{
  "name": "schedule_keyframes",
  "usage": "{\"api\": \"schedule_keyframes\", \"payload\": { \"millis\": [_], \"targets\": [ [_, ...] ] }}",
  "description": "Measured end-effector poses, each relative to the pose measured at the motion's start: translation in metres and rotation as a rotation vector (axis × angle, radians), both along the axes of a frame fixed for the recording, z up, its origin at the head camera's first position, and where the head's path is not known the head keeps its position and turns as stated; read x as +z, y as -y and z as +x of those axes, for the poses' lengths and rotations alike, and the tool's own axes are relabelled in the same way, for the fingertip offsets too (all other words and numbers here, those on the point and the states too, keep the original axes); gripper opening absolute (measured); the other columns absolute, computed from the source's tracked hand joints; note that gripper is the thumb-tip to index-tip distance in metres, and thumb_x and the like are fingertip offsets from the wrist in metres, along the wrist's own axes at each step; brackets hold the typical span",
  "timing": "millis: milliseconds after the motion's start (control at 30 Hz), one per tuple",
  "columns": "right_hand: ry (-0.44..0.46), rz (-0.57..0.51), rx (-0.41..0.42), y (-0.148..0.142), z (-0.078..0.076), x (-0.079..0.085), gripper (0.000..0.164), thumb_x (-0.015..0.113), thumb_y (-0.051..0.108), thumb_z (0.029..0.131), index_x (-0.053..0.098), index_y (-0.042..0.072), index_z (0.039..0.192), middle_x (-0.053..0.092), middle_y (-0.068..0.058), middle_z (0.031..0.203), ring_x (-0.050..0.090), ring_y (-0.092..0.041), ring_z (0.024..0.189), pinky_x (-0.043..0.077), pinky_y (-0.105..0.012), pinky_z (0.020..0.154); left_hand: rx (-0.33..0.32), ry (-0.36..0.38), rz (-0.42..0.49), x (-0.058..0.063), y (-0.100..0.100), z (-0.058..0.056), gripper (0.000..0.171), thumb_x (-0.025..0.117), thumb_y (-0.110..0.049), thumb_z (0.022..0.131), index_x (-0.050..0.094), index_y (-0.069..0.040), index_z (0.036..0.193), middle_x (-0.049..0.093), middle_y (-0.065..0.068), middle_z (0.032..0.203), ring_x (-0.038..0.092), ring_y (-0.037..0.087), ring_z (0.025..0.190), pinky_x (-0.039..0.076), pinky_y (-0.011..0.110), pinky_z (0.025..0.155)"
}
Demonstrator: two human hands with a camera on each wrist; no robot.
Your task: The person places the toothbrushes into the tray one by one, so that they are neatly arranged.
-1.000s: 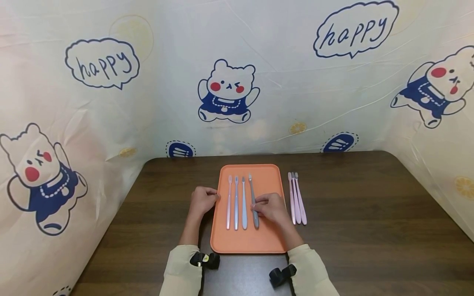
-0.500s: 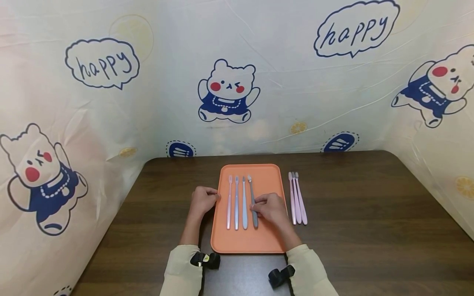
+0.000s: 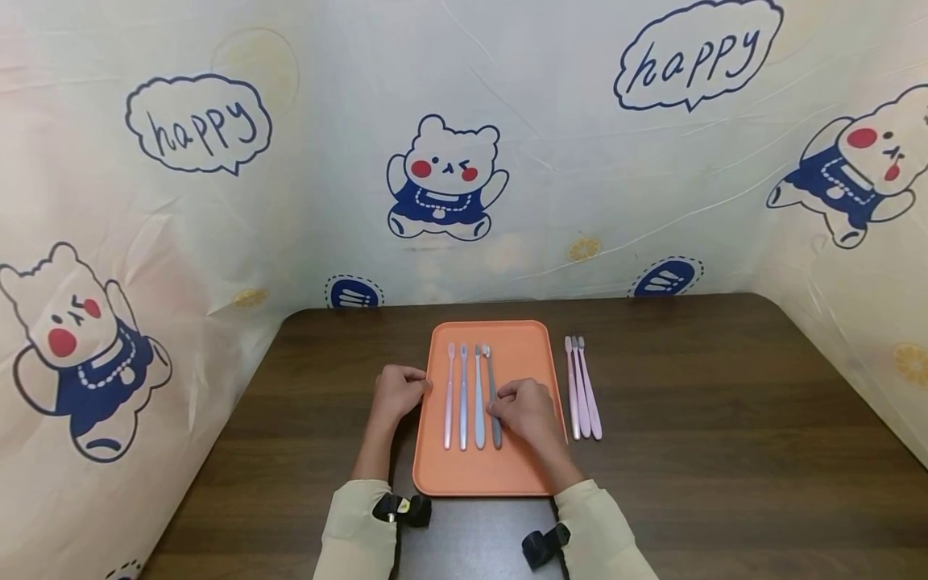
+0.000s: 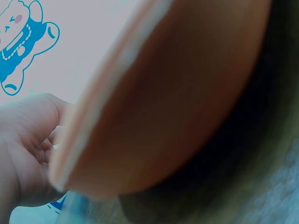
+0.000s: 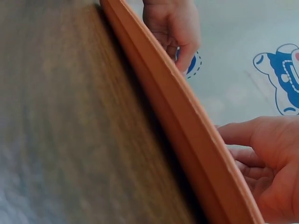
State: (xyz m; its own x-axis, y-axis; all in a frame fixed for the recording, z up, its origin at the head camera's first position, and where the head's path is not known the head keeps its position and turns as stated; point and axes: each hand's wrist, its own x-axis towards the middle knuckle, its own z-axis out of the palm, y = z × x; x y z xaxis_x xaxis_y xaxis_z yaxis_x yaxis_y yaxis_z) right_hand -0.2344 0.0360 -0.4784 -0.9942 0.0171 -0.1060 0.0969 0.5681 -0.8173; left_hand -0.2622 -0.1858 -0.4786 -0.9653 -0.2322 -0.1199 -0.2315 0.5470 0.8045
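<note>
An orange tray (image 3: 464, 477) lies on the table, with several toothbrushes side by side on it, heads toward the far end. From the left come a pink toothbrush (image 3: 449, 403), a pale blue-violet toothbrush (image 3: 463, 403) and a light blue toothbrush (image 3: 479, 411). Rightmost is a grey toothbrush (image 3: 490, 372); my right hand (image 3: 528, 409) pinches its handle, hiding part of it. My left hand (image 3: 399, 393) holds the tray's left rim with its fingertips. In the left wrist view the tray's underside (image 4: 173, 102) hides much of that left hand (image 4: 32, 144).
Just right of the tray, three pink-purple toothbrushes (image 3: 582, 395) lie close together on the dark wooden table (image 3: 696, 419). A printed curtain (image 3: 551, 201) stands behind the table and along both sides.
My right hand has shifted slightly left with the grey toothbrush, which now lies closer to the light blue one and straighter. The left hand and the tray have stayed put.
</note>
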Motion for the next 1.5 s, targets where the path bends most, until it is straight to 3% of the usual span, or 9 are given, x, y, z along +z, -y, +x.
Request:
{"api": "schedule_keyframes", "payload": {
  "millis": [567, 700, 867, 1000, 1100, 1300, 1500],
  "targets": [
    [-0.047, -0.007, 0.014, -0.004, 0.001, 0.001, 0.020, 0.082, 0.018, 0.083, 0.078, 0.003, 0.095, 0.076, -0.006, 0.077, 0.066, -0.009, 0.062, 0.050, -0.023, 0.058, -0.009, -0.003, 0.008, 0.002, -0.001, 0.001, 0.023, 0.070, -0.014, 0.088, 0.078, 0.000, 0.105, 0.075, 0.020, 0.106, 0.069, 0.020, 0.082, 0.058, 0.030, 0.069],
    [-0.104, -0.061, 0.023, -0.007, -0.002, -0.003, 0.014, 0.075, 0.013, 0.089, 0.077, 0.000, 0.095, 0.074, -0.009, 0.076, 0.063, -0.009, 0.060, 0.049, -0.023, 0.056, -0.012, -0.001, 0.008, 0.002, -0.001, 0.001, 0.023, 0.070, -0.014, 0.089, 0.078, 0.000, 0.106, 0.075, 0.019, 0.105, 0.068, 0.020, 0.081, 0.058, 0.030, 0.069],
    [-0.194, -0.218, -0.039, -0.017, -0.009, -0.004, 0.018, 0.061, 0.011, 0.100, 0.073, -0.003, 0.104, 0.070, -0.015, 0.068, 0.059, -0.012, 0.051, 0.047, -0.024, 0.048, -0.016, -0.006, 0.001, 0.001, 0.000, 0.001, 0.023, 0.070, -0.014, 0.089, 0.078, 0.000, 0.106, 0.075, 0.019, 0.105, 0.068, 0.020, 0.082, 0.058, 0.030, 0.069],
    [-0.249, -0.225, -0.117, -0.024, -0.011, 0.001, 0.022, 0.061, 0.018, 0.102, 0.071, 0.000, 0.109, 0.066, -0.016, 0.066, 0.054, -0.010, 0.052, 0.041, -0.023, 0.049, -0.012, -0.001, -0.001, 0.001, 0.000, 0.001, 0.024, 0.070, -0.014, 0.089, 0.078, 0.000, 0.106, 0.075, 0.019, 0.107, 0.068, 0.021, 0.083, 0.058, 0.030, 0.070],
    [-0.264, -0.229, -0.148, -0.029, -0.012, 0.003, 0.021, 0.061, 0.018, 0.102, 0.070, 0.001, 0.109, 0.061, -0.013, 0.065, 0.050, -0.009, 0.053, 0.040, -0.023, 0.050, -0.007, 0.004, -0.001, 0.000, -0.001, 0.001, 0.024, 0.070, -0.014, 0.089, 0.078, -0.001, 0.106, 0.075, 0.019, 0.107, 0.068, 0.021, 0.084, 0.057, 0.029, 0.070],
    [-0.281, -0.203, -0.164, -0.040, -0.014, 0.010, 0.016, 0.065, 0.014, 0.098, 0.068, -0.002, 0.103, 0.045, 0.005, 0.057, 0.041, -0.006, 0.049, 0.034, -0.021, 0.048, -0.003, -0.003, -0.009, 0.002, -0.001, 0.001, 0.023, 0.070, -0.013, 0.089, 0.078, 0.000, 0.105, 0.075, 0.019, 0.105, 0.068, 0.022, 0.084, 0.056, 0.028, 0.068],
    [-0.236, -0.160, -0.183, -0.059, -0.012, 0.016, 0.020, 0.075, 0.022, 0.090, 0.071, 0.002, 0.091, 0.038, 0.007, 0.052, 0.036, -0.009, 0.047, 0.029, -0.023, 0.046, -0.005, -0.004, 0.000, 0.002, -0.001, 0.002, 0.023, 0.070, -0.013, 0.088, 0.078, 0.000, 0.105, 0.076, 0.019, 0.105, 0.068, 0.022, 0.084, 0.056, 0.028, 0.068]
  ]
}}
